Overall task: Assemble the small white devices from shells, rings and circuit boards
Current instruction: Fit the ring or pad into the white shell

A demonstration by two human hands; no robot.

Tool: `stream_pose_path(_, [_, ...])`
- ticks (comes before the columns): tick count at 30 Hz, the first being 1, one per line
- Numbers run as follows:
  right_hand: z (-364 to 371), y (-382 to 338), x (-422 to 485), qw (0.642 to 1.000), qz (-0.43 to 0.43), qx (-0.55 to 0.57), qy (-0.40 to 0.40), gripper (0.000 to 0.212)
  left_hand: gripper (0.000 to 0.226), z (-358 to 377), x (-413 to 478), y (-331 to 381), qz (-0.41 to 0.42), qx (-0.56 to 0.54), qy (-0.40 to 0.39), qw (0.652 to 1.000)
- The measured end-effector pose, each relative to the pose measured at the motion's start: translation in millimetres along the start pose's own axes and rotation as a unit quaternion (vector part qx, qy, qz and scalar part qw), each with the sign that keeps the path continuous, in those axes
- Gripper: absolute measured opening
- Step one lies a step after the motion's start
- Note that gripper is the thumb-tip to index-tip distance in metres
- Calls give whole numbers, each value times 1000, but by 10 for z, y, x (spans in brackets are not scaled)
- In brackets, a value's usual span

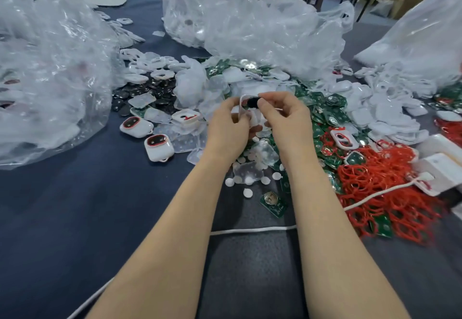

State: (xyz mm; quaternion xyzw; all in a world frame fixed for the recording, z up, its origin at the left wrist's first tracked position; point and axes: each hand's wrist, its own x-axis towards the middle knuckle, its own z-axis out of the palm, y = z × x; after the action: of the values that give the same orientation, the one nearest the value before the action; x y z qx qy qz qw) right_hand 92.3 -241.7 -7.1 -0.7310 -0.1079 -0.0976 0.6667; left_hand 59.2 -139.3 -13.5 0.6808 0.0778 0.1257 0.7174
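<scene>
My left hand (228, 124) and my right hand (287, 119) meet above the middle of the table. Both grip one small white shell (246, 112) between their fingers. A dark round piece (253, 102) sits at the shell's top, pinched under my right thumb. Two finished white devices (160, 147) with red-ringed dark windows lie to the left. Green circuit boards (327, 119) are heaped behind and right of my hands. Red rings (390, 186) are piled at the right. Loose white shells (390, 116) lie beyond them.
Big clear plastic bags (50, 74) of parts stand at the left, back centre and far right. Dark discs (147, 94) lie at the back left. Small white round pads (247, 192) are scattered near my forearms. A white cord (252, 230) crosses the blue table cover (87, 206).
</scene>
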Motion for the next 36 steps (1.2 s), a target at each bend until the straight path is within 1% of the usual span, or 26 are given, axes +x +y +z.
stream_pose_path(4, [34,-18,-34,999,-16,-35,10,14,30,29,-23,4,26,29,-3,999])
stream_pose_path(7, [47,-18,-35,999,-11,-47,18,12,28,22,-6,-5,19,29,4,999])
stream_pose_path(9, [43,-15,-26,999,4,-23,32,13,23,21,13,-25,9,12,12,1000])
stream_pose_path(12, [26,-11,0,997,35,57,45,11,18,14,33,-42,-3,-13,25,1000])
stream_pose_path(13, [19,-12,4,995,45,81,41,13,18,8,34,-42,-5,-18,30,999])
stream_pose_path(16, [-1,-26,-2,988,67,137,-2,30,18,-2,33,-40,-9,-30,39,999])
stream_pose_path(19, [-22,-48,-14,988,72,133,-32,35,17,1,28,-39,-9,-22,39,999])
stream_pose_path(21, [-29,-48,-13,990,75,120,-26,31,17,1,33,-40,-9,-15,40,999])
stream_pose_path(25, [-26,-31,1,989,88,123,3,16,16,-1,28,-34,-7,-4,44,999])
stream_pose_path(27, [-23,-21,8,985,88,145,9,17,16,-2,23,-34,-6,-1,47,999])
stream_pose_path(30, [-19,-37,3,982,83,170,-5,21,16,-1,16,-30,-4,-2,49,999])
stream_pose_path(33, [-6,-60,-14,981,83,173,0,14,16,-2,13,-28,-2,-2,46,999])
stream_pose_path(34, [-3,-65,-18,983,78,165,6,13,16,3,13,-31,-2,-2,45,999])
stream_pose_path(36, [0,-65,-25,993,50,107,18,12,16,13,12,-35,0,5,42,999])
